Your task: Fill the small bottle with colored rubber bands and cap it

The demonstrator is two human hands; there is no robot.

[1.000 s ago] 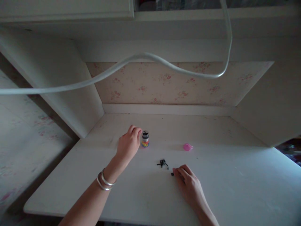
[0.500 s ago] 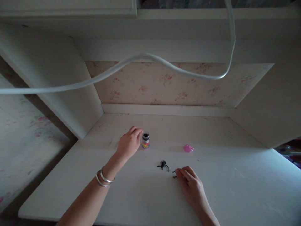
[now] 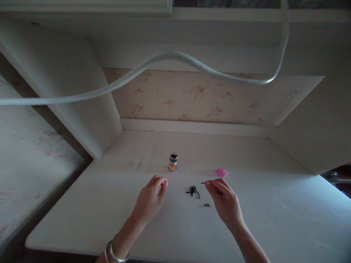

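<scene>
My right hand (image 3: 223,199) pinches a thin black strand (image 3: 202,183) between thumb and forefinger, raised a little over the white surface. To its left lies a small tangled heap of black strands (image 3: 193,190). A separate short black piece (image 3: 207,205) rests below that heap, nearer to me. My left hand (image 3: 152,197) hovers left of the heap with its fingers curled and thumb pressed in; whatever is between them, if anything, is hidden. Beyond it stands a small open clear jar (image 3: 173,162), black stuff at its mouth and bright colours near its base.
A glossy pink piece (image 3: 221,172) lies behind my right hand. A white cable (image 3: 175,55) hangs across the upper view. White side panels and a flowered back panel (image 3: 197,96) enclose the white desktop (image 3: 153,233).
My left hand has drawn back from beside the jar toward me. My right hand has lifted away from the surface with one black strand, leaving a short piece behind. The view has shifted slightly.
</scene>
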